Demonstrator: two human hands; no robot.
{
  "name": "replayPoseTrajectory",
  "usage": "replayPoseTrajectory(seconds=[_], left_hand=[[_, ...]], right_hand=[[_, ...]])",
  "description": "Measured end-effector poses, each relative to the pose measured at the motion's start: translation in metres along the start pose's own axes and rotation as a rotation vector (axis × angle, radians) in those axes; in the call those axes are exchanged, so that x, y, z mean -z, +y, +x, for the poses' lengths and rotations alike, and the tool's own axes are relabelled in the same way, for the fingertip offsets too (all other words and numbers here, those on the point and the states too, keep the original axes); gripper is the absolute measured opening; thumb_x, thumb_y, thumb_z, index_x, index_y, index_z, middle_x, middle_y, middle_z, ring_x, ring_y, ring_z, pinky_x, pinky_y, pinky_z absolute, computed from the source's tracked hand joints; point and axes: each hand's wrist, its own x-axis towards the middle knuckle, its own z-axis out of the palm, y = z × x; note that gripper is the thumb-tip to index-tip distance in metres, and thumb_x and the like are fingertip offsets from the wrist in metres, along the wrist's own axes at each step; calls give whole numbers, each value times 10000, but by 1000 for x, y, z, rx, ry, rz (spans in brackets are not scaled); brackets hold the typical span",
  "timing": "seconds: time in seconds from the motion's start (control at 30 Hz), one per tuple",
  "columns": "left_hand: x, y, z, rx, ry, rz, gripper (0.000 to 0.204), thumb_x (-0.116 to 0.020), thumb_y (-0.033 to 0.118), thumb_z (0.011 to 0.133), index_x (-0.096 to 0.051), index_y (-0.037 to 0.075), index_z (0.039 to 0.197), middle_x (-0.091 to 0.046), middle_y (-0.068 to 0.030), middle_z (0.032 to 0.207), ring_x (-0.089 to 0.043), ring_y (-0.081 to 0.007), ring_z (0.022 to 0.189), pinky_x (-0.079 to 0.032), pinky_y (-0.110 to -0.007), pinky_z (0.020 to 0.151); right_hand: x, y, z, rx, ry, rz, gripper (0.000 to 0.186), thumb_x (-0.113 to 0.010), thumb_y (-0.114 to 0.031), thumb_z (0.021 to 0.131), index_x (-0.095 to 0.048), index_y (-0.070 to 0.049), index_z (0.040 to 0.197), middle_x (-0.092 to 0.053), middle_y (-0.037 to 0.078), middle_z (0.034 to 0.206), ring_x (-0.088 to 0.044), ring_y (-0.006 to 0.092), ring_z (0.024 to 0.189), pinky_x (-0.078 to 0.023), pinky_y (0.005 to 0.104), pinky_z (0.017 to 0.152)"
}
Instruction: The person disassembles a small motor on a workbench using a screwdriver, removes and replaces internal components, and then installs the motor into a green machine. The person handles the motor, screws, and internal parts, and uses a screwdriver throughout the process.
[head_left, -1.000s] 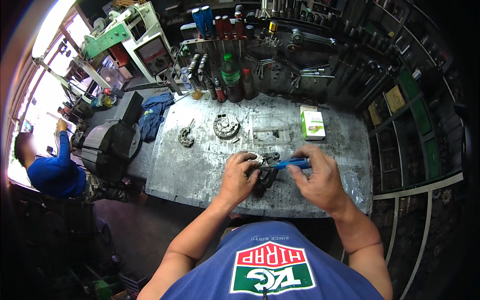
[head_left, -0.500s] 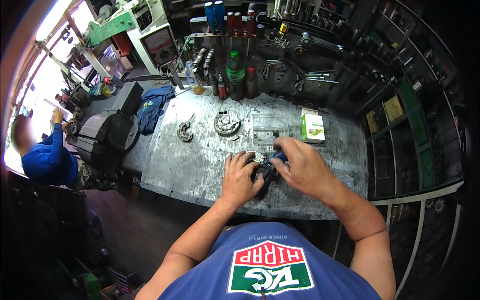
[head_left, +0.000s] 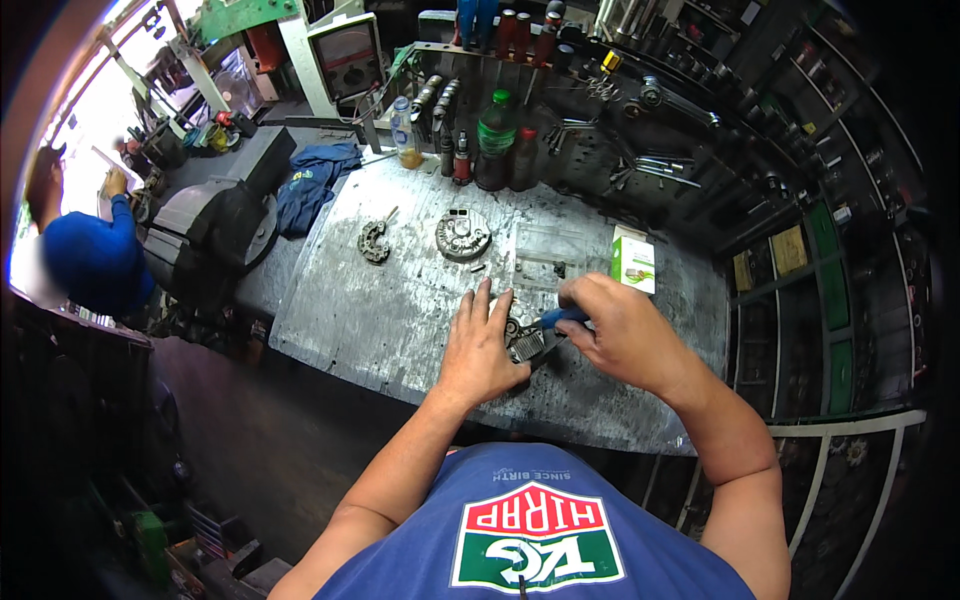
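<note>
1. I see the part (head_left: 527, 347) on the bench (head_left: 340, 310), between the two hands, its ribbed block facing the camera; more of it shows than half a second ago.
2. The left hand (head_left: 478, 352) has loosened: its fingers, curled over the part before, now lie straight and spread, thumb beside the ribbed block. I cannot tell whether it presses on the part.
3. The right hand (head_left: 625, 335) grasps the blue screwdriver (head_left: 562, 317) by the handle, as before. I cannot make out the tip.
4. Beyond the hands, the round piece (head_left: 463, 234), half-ring (head_left: 374, 243) and clear tray (head_left: 545, 240) keep their places.
5. Room: a broad stretch of bench runs left from the left hand; the box (head_left: 633, 262) stands just past the right hand, limiting forward movement there.
6. Edges: the near edge passes under both forearms; the shelves (head_left: 800, 300) stand past the right edge.
</note>
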Motion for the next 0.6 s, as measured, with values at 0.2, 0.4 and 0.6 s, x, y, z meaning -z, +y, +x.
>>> replayPoseTrajectory(seconds=[0.2, 0.4, 0.6], left_hand=[[-5, -1, 0, -3, 103, -142, 1175, -1045, 449, 722, -475, 72, 1679, -447, -272, 1717, -459, -483, 1587, -450, -555, 1291], [-9, -13, -2, -116, 174, -178, 1028, -1058, 440, 714, -590, 112, 1568, -497, -244, 1676, -508, -460, 1549, -475, -545, 1265], [-12, -15, 0, -172, 171, -179, 973, -1052, 426, 727, -613, 100, 1532, -527, -222, 1658, -506, -447, 1554, -459, -549, 1280]], right_hand=[[-1, -1, -6, -49, 17, -23, 333, -852, -101, 963, -690, 18, 1228, -731, 222, 1116, -751, 450, 1007, -617, 506, 868], [3, -4, -14, -43, 50, 28, 328, -863, -65, 940, -688, 23, 1203, -726, 211, 1097, -756, 433, 976, -622, 484, 843], [3, -4, -20, -23, 86, 46, 322, -861, -54, 927, -681, 20, 1184, -704, 199, 1052, -741, 424, 938, -613, 483, 827]])
